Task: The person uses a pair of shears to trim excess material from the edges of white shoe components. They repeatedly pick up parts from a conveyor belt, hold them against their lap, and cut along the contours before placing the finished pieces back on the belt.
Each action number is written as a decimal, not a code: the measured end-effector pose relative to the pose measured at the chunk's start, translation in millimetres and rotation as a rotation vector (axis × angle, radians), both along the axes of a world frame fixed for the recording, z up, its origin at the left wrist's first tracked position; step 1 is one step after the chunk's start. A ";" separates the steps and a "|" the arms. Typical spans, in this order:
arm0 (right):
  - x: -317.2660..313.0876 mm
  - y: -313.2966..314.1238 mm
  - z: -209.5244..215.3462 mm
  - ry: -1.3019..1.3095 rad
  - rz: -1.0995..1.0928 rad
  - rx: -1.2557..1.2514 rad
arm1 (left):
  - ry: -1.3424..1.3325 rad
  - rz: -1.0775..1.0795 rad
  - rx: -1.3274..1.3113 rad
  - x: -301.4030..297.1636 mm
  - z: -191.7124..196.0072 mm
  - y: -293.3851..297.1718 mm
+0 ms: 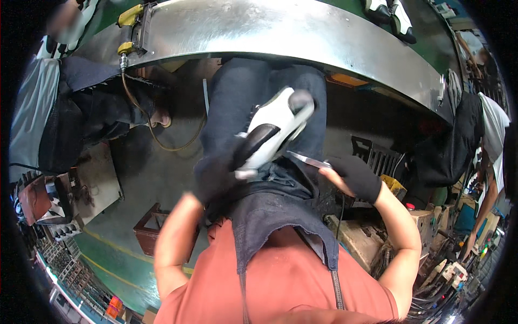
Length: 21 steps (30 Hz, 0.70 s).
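Note:
Over my lap, a white shoe with black parts [270,120] is tilted, its toe pointing up and to the right; its edges are smeared by motion. My left hand [220,177], in a black glove, grips the shoe at its lower left end. A black glove with bare fingertips covers my right hand [353,174], closed around a slim silver pointed tool [308,160]. The tool's tip points left toward the shoe's underside, a short gap away from it. Its exact kind is too small to make out.
A curved metal bench edge [259,27] spans the far side. On it lies a yellow air-powered fastening tool [129,29] with a hanging hose [145,116]. More shoes [391,19] stand beyond. Co-workers sit left and right. A brown stool [151,229] stands behind left, a machine [359,243] right.

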State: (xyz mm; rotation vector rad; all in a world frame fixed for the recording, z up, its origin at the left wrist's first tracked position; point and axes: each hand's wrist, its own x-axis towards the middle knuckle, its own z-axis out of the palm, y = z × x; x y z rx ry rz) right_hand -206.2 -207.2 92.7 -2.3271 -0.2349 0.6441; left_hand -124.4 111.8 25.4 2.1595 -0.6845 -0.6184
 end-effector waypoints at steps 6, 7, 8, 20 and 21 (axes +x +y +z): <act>-16.0 -4.0 15.7 0.209 -0.216 0.095 | -0.072 0.420 -0.588 66.8 60.0 -54.3; -19.8 2.7 5.6 0.227 -0.260 0.159 | -0.185 0.385 -0.577 75.6 2.9 -65.6; -21.4 5.9 -4.8 0.249 -0.307 0.226 | -0.225 0.319 -0.400 47.4 -25.4 -72.9; 47.2 63.8 -0.6 0.057 0.267 -0.452 | 0.040 0.325 -0.326 -55.5 -77.3 -63.4; 48.0 57.4 -11.6 0.064 0.243 -0.411 | 0.066 0.314 -0.291 -53.9 -80.8 -63.3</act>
